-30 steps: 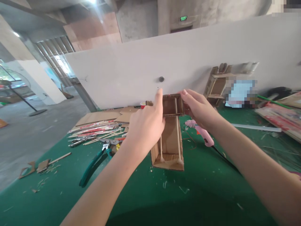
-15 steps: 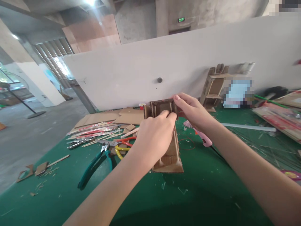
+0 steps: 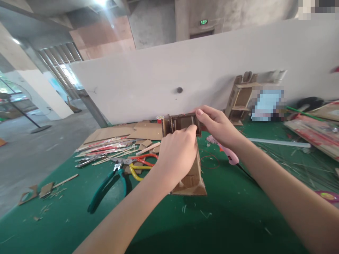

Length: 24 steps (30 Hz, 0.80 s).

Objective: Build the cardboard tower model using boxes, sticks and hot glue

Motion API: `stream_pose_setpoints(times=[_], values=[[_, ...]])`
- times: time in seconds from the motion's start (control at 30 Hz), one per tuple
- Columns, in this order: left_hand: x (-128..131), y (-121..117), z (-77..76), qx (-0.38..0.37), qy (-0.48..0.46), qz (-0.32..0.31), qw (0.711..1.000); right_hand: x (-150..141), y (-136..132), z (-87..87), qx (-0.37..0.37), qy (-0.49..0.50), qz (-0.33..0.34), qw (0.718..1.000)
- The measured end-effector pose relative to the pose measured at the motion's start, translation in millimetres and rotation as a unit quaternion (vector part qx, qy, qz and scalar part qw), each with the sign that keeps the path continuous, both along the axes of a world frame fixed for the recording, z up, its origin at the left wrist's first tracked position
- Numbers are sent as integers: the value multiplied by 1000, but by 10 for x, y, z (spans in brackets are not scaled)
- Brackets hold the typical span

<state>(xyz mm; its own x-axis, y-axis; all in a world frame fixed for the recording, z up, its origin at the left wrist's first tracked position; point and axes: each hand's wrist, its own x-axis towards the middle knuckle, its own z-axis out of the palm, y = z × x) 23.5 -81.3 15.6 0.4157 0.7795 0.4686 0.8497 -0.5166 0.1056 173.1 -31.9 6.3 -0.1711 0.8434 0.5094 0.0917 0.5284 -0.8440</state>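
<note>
A brown cardboard frame (image 3: 194, 176) with an open box-like compartment (image 3: 182, 121) at its top stands in front of me on the green table. My right hand (image 3: 218, 123) is closed on the compartment's right upper edge, thumb on the near side and fingers behind. My left hand (image 3: 177, 151) is curled, its fingertips at the right inner side of the compartment; whatever they pinch is hidden. That hand also covers the middle of the frame. White dried glue shows at the frame's lower corners.
Green-handled pliers (image 3: 123, 176), yellow-and-orange-handled pliers (image 3: 139, 167), thin sticks (image 3: 113, 153) and cardboard sheets (image 3: 116, 132) lie left. A pink glue gun (image 3: 230, 155) with a cord lies right. Behind it stand another cardboard structure (image 3: 239, 98) and a white panel (image 3: 145, 84).
My left hand has shifted slightly right, and its fingers are now closer together and more bent. My right hand keeps its place on the cardboard edge.
</note>
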Motion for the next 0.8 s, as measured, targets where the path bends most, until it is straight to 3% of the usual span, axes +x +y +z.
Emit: stream_pose_setpoints(times=[0.13, 0.47, 0.63, 0.8], values=[[41, -22, -8, -42, -39, 11, 998, -4, -16, 7, 9, -14, -2, 1000], [60, -35, -52, -32, -82, 13, 996, 11, -27, 11, 30, -42, -10, 999], [-125, -101, 200, 33, 16, -32, 999, 23, -4, -4, 41, -43, -22, 998], [-484, -69, 463, 153, -18, 47, 987, 19, -22, -1, 66, -64, -52, 994]])
